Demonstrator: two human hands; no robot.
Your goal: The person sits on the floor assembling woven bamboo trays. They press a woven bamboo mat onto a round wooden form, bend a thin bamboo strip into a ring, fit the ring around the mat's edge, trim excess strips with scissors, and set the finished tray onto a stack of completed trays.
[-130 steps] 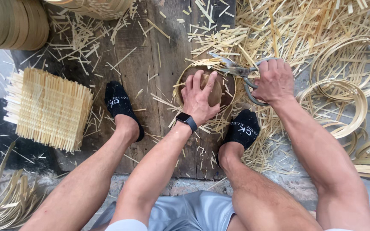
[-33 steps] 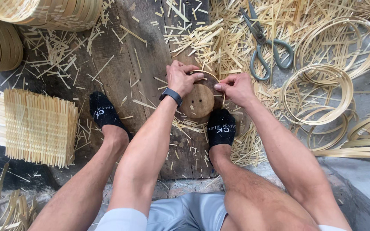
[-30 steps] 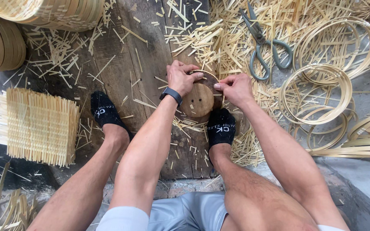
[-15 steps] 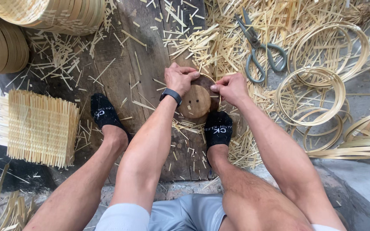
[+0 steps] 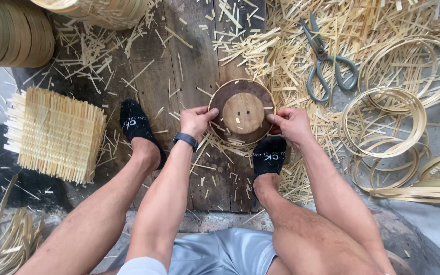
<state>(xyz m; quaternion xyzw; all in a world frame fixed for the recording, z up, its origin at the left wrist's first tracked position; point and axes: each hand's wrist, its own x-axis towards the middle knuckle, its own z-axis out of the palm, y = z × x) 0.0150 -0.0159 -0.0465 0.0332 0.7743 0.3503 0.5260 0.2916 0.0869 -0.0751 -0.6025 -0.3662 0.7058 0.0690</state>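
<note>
Person sitting on the ground, legs apart, looking down at a round wooden form (image 5: 243,112) resting on a dark plank floor (image 5: 169,76) between the feet. A thin bamboo hoop (image 5: 215,97) is sitting around the form's edge. Left hand (image 5: 197,121) is gripping the form at its left side, fingers curled on the rim, thumb pressing near the top face; a dark band is showing at that wrist. Right hand (image 5: 291,125) is holding the right side likewise, fingers closed on the rim and hoop. Both hands are clasping the form, neither one free.

Right foot in a black sock (image 5: 270,158) is lying just below the form, touching or nearly so (hard to tell); the left foot's sock (image 5: 136,127) is well to the left.

Scissors (image 5: 327,61) are lying in the bamboo offcuts (image 5: 260,51) up right. Loose bamboo rings (image 5: 388,122) are piling at the right. A woven bamboo mat (image 5: 54,132) is lying at the left, stacked hoops (image 5: 11,33) above it.
</note>
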